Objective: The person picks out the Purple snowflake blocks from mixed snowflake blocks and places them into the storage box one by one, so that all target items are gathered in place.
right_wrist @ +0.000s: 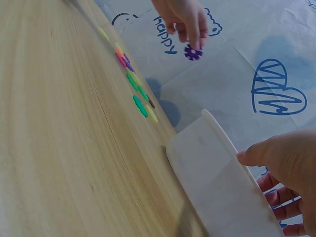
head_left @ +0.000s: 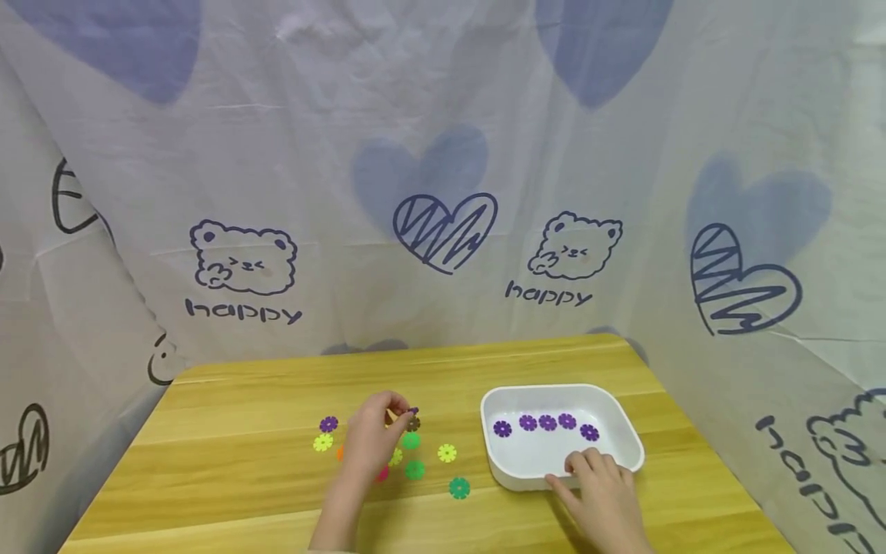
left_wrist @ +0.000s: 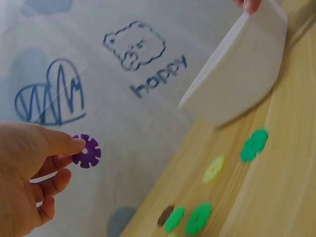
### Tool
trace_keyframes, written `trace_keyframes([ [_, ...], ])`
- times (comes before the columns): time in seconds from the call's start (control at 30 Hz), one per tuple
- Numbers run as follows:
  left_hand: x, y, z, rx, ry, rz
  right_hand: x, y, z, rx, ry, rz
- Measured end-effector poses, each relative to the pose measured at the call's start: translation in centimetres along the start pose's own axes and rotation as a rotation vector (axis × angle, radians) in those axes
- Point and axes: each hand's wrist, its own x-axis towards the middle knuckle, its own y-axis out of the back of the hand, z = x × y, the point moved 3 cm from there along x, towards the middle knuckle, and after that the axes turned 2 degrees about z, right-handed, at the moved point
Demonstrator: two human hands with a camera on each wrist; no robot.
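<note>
Purple and notched, one flower-shaped disc [left_wrist: 90,158] is pinched between the thumb and fingers of the left hand [head_left: 374,432], raised above the wooden table [head_left: 228,477]. Below and beside it, green discs [head_left: 414,470] and yellow discs [head_left: 447,453] are scattered. Near the right end, a white tray [head_left: 515,482] is gripped at its near rim by the right hand [head_left: 604,489], thumb outside, fingers inside. Five purple discs [head_left: 547,422] are contained in it, spaced in a loose row.

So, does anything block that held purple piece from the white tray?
Nothing visible: the left hand holds the purple piece above the scattered pieces, the white tray is open, and the right hand holds its near rim.
</note>
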Motion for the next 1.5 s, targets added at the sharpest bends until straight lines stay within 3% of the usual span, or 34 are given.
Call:
trace_keyframes([
  [0.2, 0.6, -2.2, 2.4, -0.028, -0.065, -0.020, 0.1, 0.1, -0.1, -0.003, -0.003, -0.014],
  [0.47, 1.2, -5.7, 5.1, -0.058, -0.084, -0.112, 0.1, 0.3, -0.1, -0.002, 0.000, -0.006],
  [0.77, 1.0, -9.5, 6.5, -0.113, -0.149, -0.204, 0.1, 0.2, -0.2, -0.003, -0.002, -0.010],
  [0.97, 1.0, -11.9, 6.9, -0.108, -0.188, -0.223, 0.2, 0.2, -0.3, 0.001, 0.004, 0.001],
  [1.5, 1.0, -16.1, 7.5, 0.143, -0.320, -0.216, 0.0, 0.1, 0.0, -0.001, 0.004, 0.025],
])
